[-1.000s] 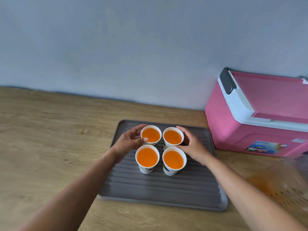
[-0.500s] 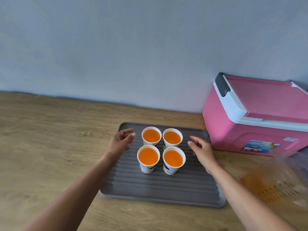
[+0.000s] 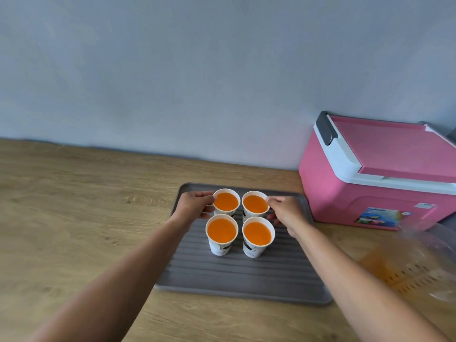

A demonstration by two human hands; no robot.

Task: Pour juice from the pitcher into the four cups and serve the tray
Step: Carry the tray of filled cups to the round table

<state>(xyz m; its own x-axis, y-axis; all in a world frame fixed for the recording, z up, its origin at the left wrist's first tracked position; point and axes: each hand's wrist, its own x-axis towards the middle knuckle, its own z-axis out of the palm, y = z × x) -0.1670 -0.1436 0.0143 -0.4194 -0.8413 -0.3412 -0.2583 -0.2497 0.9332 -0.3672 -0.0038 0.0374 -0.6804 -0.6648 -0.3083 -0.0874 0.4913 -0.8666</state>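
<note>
Orange juice fills four paper cups (image 3: 222,234) on the grey tray (image 3: 237,280); left hand (image 3: 193,206) grips the 11 o'clock cup (image 3: 226,202), right hand (image 3: 286,211) the 1 o'clock cup (image 3: 255,204).

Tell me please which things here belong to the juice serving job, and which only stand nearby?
Belong to the job:
four cups filled with juice
grey tray
pitcher
left hand, right hand, each on a far cup

Only nearby:
pink cooler box
wooden table
</note>
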